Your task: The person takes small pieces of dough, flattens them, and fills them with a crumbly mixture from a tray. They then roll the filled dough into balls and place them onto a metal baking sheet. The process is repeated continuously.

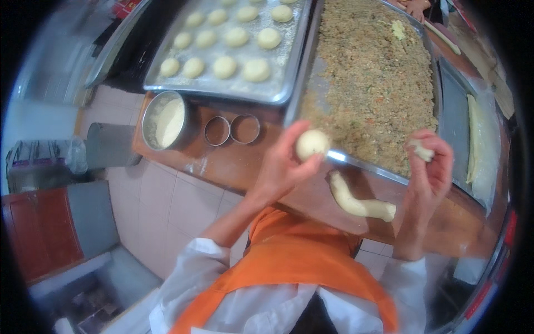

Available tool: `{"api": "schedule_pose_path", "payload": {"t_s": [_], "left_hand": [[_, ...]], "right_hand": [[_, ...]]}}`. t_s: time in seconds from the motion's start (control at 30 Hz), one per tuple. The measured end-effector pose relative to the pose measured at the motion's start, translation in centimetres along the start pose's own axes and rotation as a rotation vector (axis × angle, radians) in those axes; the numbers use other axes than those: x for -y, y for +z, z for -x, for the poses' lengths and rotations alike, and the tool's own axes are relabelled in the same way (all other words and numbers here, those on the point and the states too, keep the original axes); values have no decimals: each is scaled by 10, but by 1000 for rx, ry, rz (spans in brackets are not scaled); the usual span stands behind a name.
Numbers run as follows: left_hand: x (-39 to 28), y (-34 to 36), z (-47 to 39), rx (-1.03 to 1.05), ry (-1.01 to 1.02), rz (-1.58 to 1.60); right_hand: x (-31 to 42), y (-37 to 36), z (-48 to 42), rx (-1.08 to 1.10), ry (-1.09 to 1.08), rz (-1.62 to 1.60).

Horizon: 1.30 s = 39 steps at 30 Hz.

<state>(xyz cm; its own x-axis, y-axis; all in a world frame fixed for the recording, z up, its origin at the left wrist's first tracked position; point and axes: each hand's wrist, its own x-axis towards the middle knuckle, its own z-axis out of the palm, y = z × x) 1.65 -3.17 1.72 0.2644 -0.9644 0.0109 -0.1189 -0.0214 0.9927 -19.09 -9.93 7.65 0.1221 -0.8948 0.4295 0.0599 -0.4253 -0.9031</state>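
My left hand (288,156) holds a round, smooth dough ball (313,145) over the near left corner of a metal tray (363,164) of crumbly brown filling (375,83). In my right hand (431,163), above that tray's near right part, a small torn lump of dough (421,151) is pinched between the fingers. On the wooden table between my hands lies a bent rope of dough (358,205). Rows of pale dough balls (224,67) sit on a floured metal tray (250,94) at the upper left.
A metal bowl of flour (169,125) and two ring cutters (245,129) stand on the wooden table (208,167), left of my left hand. Farther right, a tray (452,125) holds a dough strip (473,137) beside plastic film. Another person's hand (417,7) is at the top right.
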Motion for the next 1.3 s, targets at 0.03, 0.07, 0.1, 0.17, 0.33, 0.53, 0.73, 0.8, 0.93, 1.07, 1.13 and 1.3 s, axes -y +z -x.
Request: {"api": "schedule_pose_path", "payload": {"t_s": [0.03,0.07,0.1,0.17,0.33,0.53,0.73,0.8,0.93,1.07,1.13,1.3], "left_hand": [[6,-7,2,-16,157,-230],[11,-16,1,-28,314,-461],[18,-25,3,-26,463,-694],[40,-47,14,90,513,-909],[45,-43,27,196,514,-1187],[43,-30,42,282,354,-1103],[44,-17,33,261,307,-1142],[42,-14,32,229,331,-1115],[49,-38,23,182,347,-887],[51,-36,19,-35,343,-990],[40,-28,19,-32,397,-945],[20,-25,41,261,97,-772]], "right_hand": [[-9,-8,8,71,111,-2],[-14,-14,14,144,222,-4],[-15,-15,22,159,240,-24],[-18,-18,37,193,277,-69],[-28,-23,40,96,421,-121],[-38,-30,44,81,504,-210],[-39,-22,41,86,475,-270],[-33,-21,39,129,431,-288],[-28,-29,48,125,378,-231],[-28,-33,54,41,491,-251],[-32,-33,56,-2,538,-235],[-43,-26,47,-18,572,-230]]}}
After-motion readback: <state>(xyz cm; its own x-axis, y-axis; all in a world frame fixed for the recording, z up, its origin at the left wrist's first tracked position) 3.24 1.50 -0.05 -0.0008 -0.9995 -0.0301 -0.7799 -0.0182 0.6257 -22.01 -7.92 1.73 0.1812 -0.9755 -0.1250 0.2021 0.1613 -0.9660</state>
